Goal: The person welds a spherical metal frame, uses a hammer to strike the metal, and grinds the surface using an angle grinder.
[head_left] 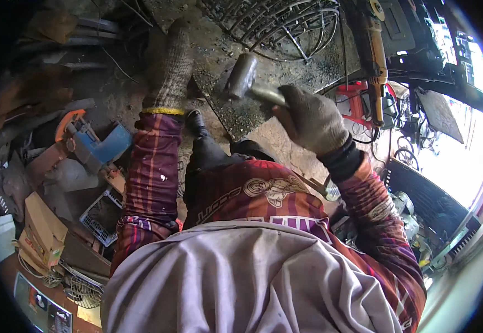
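Note:
My right hand (313,119), in a grey knit glove, is closed around the pale handle of a hammer (241,76). The hammer's thick steel head hangs over a dirty worktop (227,119) strewn with dark grit. My left hand (172,69) wears a knit glove with a yellow cuff and reaches far forward along the worktop's left side. Its fingers are dark and smeared, so what they touch or hold cannot be made out. Beyond the hammer, a round frame of bent metal rods (291,28) rests on the worktop.
A yellow angle grinder (376,66) hangs at the right, near a red stool (355,102). To the left stand a blue and orange machine (105,141), a plastic crate (102,216) and a cardboard box (43,233). Metal pieces (91,30) lie at the far left.

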